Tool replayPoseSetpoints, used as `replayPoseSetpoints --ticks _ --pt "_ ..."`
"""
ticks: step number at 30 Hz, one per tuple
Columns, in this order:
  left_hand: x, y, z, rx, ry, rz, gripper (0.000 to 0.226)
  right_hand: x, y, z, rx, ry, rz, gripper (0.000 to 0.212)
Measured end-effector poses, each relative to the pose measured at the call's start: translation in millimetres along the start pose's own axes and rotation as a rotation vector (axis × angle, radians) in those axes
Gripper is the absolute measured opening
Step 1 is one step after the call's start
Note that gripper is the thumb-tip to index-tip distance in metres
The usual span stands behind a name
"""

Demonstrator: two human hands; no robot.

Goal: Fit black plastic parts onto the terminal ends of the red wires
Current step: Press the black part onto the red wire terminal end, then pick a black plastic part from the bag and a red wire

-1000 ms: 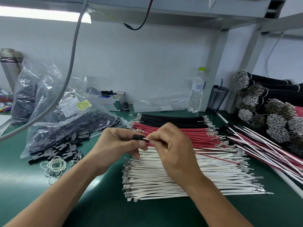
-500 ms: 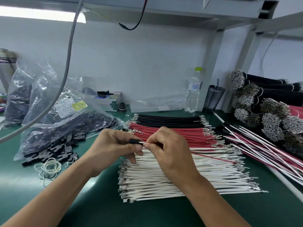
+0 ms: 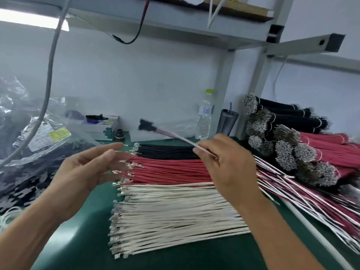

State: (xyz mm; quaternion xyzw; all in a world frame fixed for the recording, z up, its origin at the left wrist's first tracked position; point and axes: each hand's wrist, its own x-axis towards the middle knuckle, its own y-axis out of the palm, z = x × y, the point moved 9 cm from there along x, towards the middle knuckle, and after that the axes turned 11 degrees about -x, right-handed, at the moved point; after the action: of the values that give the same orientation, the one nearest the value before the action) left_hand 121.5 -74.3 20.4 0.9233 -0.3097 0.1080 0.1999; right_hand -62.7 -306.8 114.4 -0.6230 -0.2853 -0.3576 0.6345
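One black plastic connector [image 3: 146, 125] looks fitted on the wires pinched in the right hand [image 3: 224, 164], the left hand [image 3: 87, 170] spread empty, while the row of red wires [image 3: 171, 169] lies unfitted on the surface.

Water bottle [image 3: 205, 114], dark tumbler [image 3: 227, 121], white wires [image 3: 175, 219], black wires [image 3: 167, 151], green mat [image 3: 93, 240]

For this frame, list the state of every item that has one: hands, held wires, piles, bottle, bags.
left hand: open, fingers spread, holding nothing
right hand: pinching the held wires
held wires: lifted off the bench, black plastic part fitted on the end
red wires: loose flat pile, terminals bare
white wires: loose flat pile
water bottle: upright, capped
parts bag: lying down, parts spilling out
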Motion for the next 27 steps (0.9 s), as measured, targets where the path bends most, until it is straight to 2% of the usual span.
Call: replayPoseSetpoints --ticks 2,4,5,7,9,12,14,16,18,20,22,24,27 --pt "4 -32 -7 0.328 0.097 -0.159 0.040 9 -27 -55 -0.150 0.136 -0.020 0.017" --pt "3 -66 -16 0.767 0.208 -0.400 0.023 5 -46 -121 -0.341 0.326 0.065 0.012" --pt "6 -76 -14 0.970 0.226 -0.446 0.020 -1 -51 -152 -0.427 0.417 0.135 0.010" --pt "16 -83 -1 1.275 0.160 -0.399 0.024 -21 -53 -201 -0.560 0.549 0.298 0.014" --pt "21 -83 8 1.455 0.069 -0.326 0.030 -42 -44 -230 -0.666 0.593 0.480 0.018" --pt "19 -71 11 1.690 -0.029 -0.290 0.026 -74 -28 -259 -0.766 0.639 0.753 0.005" --pt "19 -65 14 1.768 -0.096 -0.258 0.029 -78 -20 -266 -0.755 0.625 0.734 0.014" --pt "19 -60 13 1.779 -0.105 -0.245 0.029 -65 -20 -258 -0.733 0.586 0.540 0.014" --pt "17 -59 6 1.780 -0.067 -0.274 0.025 -45 -12 -217 -0.665 0.472 0.353 0.009" --pt "15 -59 -2 1.781 -0.017 -0.311 0.025 -23 10 -163 -0.545 0.339 0.278 0.004" --pt "15 -61 -2 1.789 -0.040 -0.308 0.036 -2 43 -113 -0.356 0.244 0.293 0.009" --pt "16 -69 4 1.804 -0.166 -0.312 0.050 10 84 -73 -0.213 0.190 0.363 0.016" --pt "13 -90 4 1.784 -0.343 -0.416 0.071 24 134 -31 -0.119 0.126 0.445 0.022"
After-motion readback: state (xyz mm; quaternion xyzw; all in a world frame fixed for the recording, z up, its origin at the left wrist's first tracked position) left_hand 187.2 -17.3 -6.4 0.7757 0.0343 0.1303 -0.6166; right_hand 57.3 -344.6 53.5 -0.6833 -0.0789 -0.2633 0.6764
